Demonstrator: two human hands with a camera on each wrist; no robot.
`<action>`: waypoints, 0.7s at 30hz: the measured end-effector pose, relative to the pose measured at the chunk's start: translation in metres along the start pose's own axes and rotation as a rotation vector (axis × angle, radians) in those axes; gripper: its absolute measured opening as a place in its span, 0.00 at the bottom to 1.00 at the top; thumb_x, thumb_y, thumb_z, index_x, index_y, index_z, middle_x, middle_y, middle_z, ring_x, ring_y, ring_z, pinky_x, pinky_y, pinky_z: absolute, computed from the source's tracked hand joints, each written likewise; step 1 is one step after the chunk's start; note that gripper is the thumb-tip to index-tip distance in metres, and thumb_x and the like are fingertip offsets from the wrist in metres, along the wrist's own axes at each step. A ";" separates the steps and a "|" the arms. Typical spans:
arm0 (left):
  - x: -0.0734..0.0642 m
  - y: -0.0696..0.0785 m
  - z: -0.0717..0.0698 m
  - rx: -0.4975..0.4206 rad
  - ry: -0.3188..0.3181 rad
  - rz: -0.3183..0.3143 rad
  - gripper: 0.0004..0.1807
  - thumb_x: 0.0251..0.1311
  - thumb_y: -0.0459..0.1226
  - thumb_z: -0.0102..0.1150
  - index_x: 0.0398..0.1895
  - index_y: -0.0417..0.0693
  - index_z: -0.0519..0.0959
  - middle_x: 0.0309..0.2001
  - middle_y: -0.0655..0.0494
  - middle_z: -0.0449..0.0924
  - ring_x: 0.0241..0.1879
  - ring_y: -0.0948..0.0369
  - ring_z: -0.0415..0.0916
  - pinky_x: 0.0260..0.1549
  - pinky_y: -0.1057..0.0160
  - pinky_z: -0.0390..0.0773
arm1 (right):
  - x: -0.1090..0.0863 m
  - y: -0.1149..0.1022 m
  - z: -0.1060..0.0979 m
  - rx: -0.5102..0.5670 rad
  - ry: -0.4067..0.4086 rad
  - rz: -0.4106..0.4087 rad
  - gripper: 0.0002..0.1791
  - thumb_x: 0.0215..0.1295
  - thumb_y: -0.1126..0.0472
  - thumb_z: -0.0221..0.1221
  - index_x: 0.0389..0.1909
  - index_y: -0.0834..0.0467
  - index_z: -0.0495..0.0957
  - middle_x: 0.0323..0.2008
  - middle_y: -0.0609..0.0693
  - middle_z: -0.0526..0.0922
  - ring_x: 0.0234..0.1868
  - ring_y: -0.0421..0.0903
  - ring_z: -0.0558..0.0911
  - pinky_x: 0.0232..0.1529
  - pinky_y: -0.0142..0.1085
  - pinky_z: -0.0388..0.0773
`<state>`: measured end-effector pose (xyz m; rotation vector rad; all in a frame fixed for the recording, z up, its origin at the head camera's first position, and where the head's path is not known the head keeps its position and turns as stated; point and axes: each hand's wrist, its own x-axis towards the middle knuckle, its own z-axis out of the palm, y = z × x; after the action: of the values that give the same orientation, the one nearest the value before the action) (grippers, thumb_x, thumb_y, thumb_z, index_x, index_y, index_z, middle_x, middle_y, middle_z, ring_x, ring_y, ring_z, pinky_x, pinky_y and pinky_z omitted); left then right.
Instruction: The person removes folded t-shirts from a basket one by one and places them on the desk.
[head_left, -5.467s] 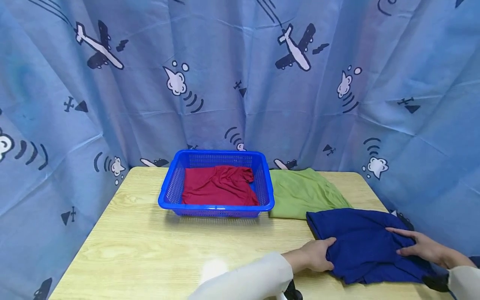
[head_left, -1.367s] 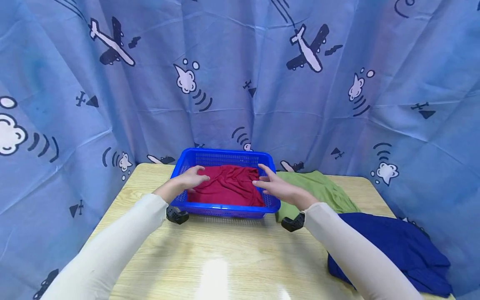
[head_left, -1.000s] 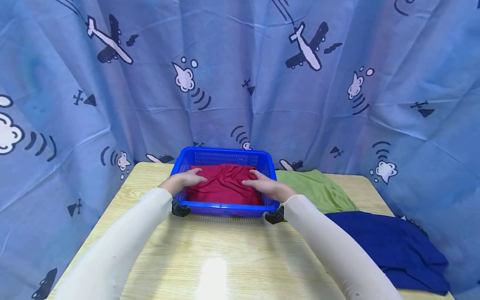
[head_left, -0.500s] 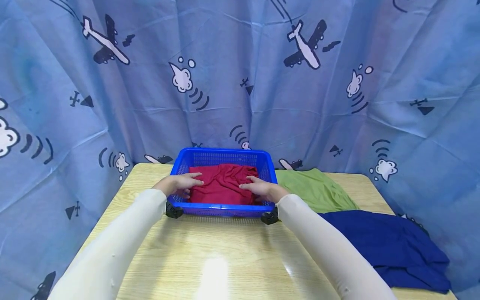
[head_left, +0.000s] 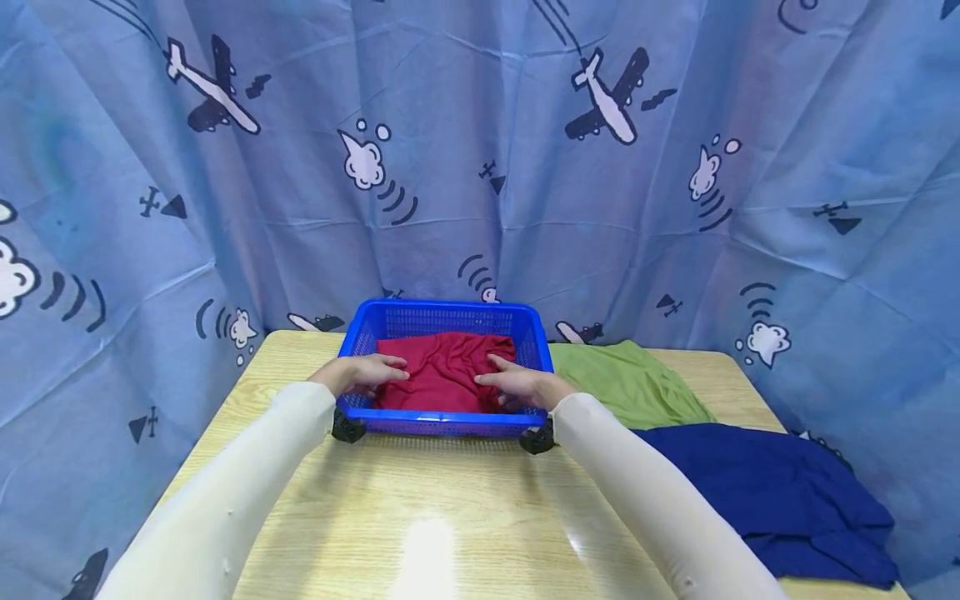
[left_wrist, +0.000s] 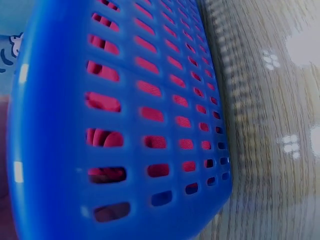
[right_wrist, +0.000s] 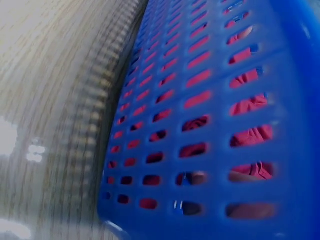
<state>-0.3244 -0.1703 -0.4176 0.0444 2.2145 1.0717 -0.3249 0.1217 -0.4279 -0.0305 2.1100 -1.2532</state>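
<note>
A folded red garment [head_left: 442,371] lies in a blue perforated plastic basket [head_left: 450,423] in the head view. My left hand [head_left: 369,372] reaches over the near left rim, its thumb and index finger stretched over the garment's left side. My right hand [head_left: 517,383] mirrors it at the right side, thumb and forefinger extended on the cloth. The lower fingers of both hands are partly hidden beside the garment. In the left wrist view the basket wall [left_wrist: 135,115] fills most of the picture, red cloth showing through its slots. The right wrist view likewise shows the basket wall [right_wrist: 175,120].
On the wooden table [head_left: 360,517], a green folded cloth [head_left: 630,379] lies right of the basket. A dark blue garment [head_left: 787,500] lies nearer at the right, partly behind the right sleeve. A blue airplane-print curtain [head_left: 450,167] hangs behind the table.
Earlier my hands were on the dark blue garment at the right. They then moved over the basket and down onto the red garment's sides. Over the last half second they barely shift.
</note>
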 end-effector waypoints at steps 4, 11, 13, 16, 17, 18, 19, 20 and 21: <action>0.000 -0.002 0.001 0.026 -0.013 0.024 0.32 0.75 0.44 0.47 0.78 0.42 0.57 0.78 0.37 0.54 0.73 0.46 0.59 0.66 0.44 0.70 | 0.003 0.002 0.000 -0.003 -0.011 -0.012 0.44 0.76 0.49 0.53 0.83 0.48 0.38 0.64 0.58 0.68 0.38 0.46 0.72 0.58 0.46 0.72; 0.001 -0.005 0.001 0.001 -0.025 0.029 0.31 0.75 0.42 0.48 0.77 0.42 0.59 0.30 0.56 0.63 0.24 0.62 0.56 0.29 0.66 0.63 | 0.003 0.004 0.001 -0.041 0.010 -0.041 0.46 0.73 0.51 0.58 0.83 0.47 0.41 0.70 0.57 0.63 0.57 0.54 0.75 0.66 0.49 0.69; 0.002 -0.006 0.001 -0.005 -0.035 0.036 0.32 0.75 0.40 0.49 0.78 0.42 0.57 0.25 0.59 0.57 0.20 0.64 0.53 0.26 0.68 0.60 | 0.002 0.005 0.003 -0.075 0.017 -0.062 0.48 0.71 0.52 0.60 0.83 0.48 0.42 0.80 0.59 0.49 0.75 0.60 0.62 0.76 0.55 0.59; 0.004 -0.008 0.001 0.016 -0.028 0.059 0.33 0.74 0.38 0.51 0.79 0.42 0.55 0.32 0.56 0.67 0.21 0.63 0.54 0.26 0.67 0.60 | 0.002 0.006 0.004 -0.108 0.024 -0.094 0.49 0.70 0.56 0.62 0.82 0.50 0.43 0.82 0.60 0.39 0.82 0.61 0.42 0.79 0.59 0.47; 0.003 -0.008 0.001 0.042 -0.026 0.073 0.34 0.73 0.38 0.52 0.79 0.41 0.55 0.39 0.51 0.71 0.24 0.63 0.60 0.29 0.67 0.65 | 0.002 0.006 0.004 -0.114 0.025 -0.102 0.49 0.69 0.57 0.62 0.82 0.50 0.43 0.82 0.60 0.39 0.82 0.61 0.41 0.80 0.59 0.46; 0.003 -0.007 0.001 0.063 -0.026 0.087 0.35 0.73 0.38 0.53 0.79 0.41 0.55 0.47 0.46 0.74 0.29 0.61 0.66 0.35 0.66 0.71 | 0.002 0.006 0.005 -0.118 0.025 -0.108 0.49 0.69 0.58 0.62 0.82 0.51 0.43 0.82 0.60 0.39 0.82 0.61 0.41 0.80 0.59 0.46; 0.003 -0.007 0.000 0.087 -0.026 0.099 0.36 0.72 0.37 0.54 0.79 0.41 0.54 0.56 0.42 0.73 0.37 0.57 0.72 0.44 0.63 0.75 | 0.002 0.006 0.005 -0.121 0.024 -0.110 0.49 0.69 0.59 0.62 0.82 0.50 0.42 0.82 0.60 0.39 0.83 0.61 0.40 0.80 0.59 0.45; 0.003 -0.007 0.000 0.107 -0.024 0.108 0.37 0.70 0.36 0.56 0.79 0.41 0.54 0.64 0.38 0.68 0.47 0.53 0.74 0.54 0.59 0.75 | 0.002 0.005 0.004 -0.121 0.024 -0.107 0.49 0.69 0.60 0.62 0.83 0.49 0.42 0.82 0.59 0.39 0.83 0.61 0.40 0.80 0.59 0.45; 0.003 -0.007 0.000 0.122 -0.025 0.113 0.39 0.69 0.35 0.57 0.80 0.41 0.53 0.69 0.35 0.64 0.58 0.49 0.72 0.63 0.54 0.72 | 0.002 0.004 0.004 -0.123 0.024 -0.104 0.49 0.69 0.61 0.63 0.83 0.48 0.43 0.83 0.59 0.39 0.83 0.61 0.40 0.80 0.59 0.45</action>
<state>-0.3252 -0.1742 -0.4239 0.2371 2.2750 0.9890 -0.3228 0.1205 -0.4332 -0.1824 2.2283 -1.1871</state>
